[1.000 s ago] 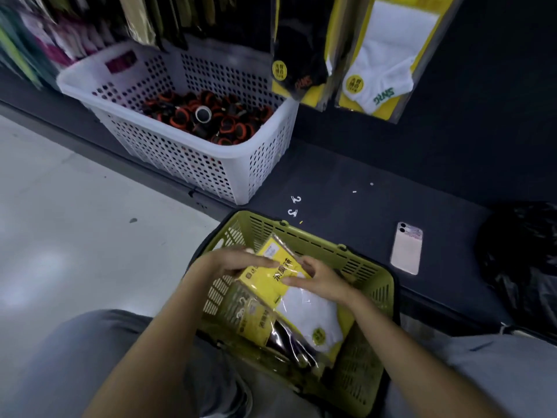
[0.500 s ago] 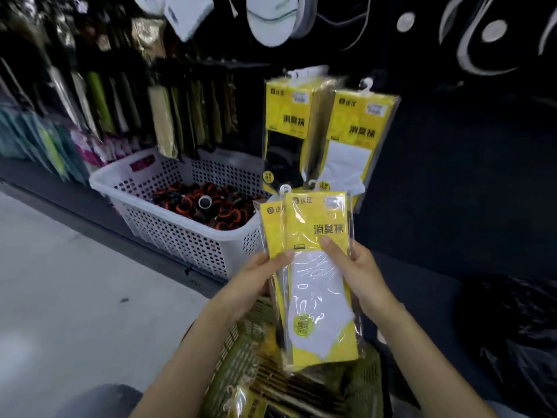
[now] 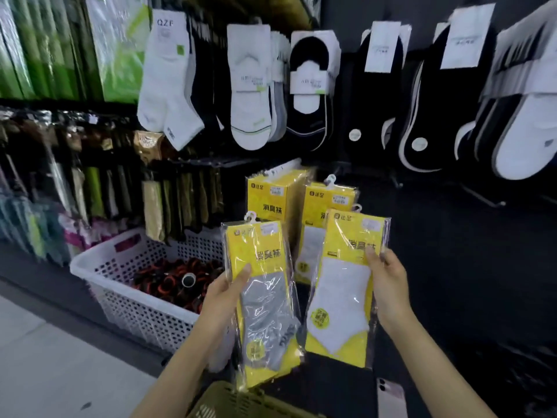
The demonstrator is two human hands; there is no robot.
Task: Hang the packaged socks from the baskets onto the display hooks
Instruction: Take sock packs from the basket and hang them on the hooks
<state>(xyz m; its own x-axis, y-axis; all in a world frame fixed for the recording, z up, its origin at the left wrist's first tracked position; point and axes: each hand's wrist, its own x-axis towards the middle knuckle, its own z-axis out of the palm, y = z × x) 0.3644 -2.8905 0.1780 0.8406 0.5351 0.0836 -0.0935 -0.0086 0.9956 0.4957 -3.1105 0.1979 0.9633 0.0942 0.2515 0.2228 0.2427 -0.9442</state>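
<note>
The dark display wall [image 3: 452, 251] fills most of what we see, with rows of socks hanging on it. Below it stands a white basket [image 3: 120, 300] of rolled dark items, and the green basket [image 3: 229, 399] shows its rim at the bottom edge. Two hung yellow stacks [image 3: 271, 194] face us (same brand as ours). We hold one pack in each hand, upright and apart, probably to sort them by colour. Our left hand [image 3: 221, 300] pinches the grey-sock pack [image 3: 265, 312], thumb across its front. Our right hand [image 3: 388, 291] grips the edge of the white-sock pack [image 3: 343, 297]. Each hanger tab [image 3: 250, 216] points up, ready for hanging.
</note>
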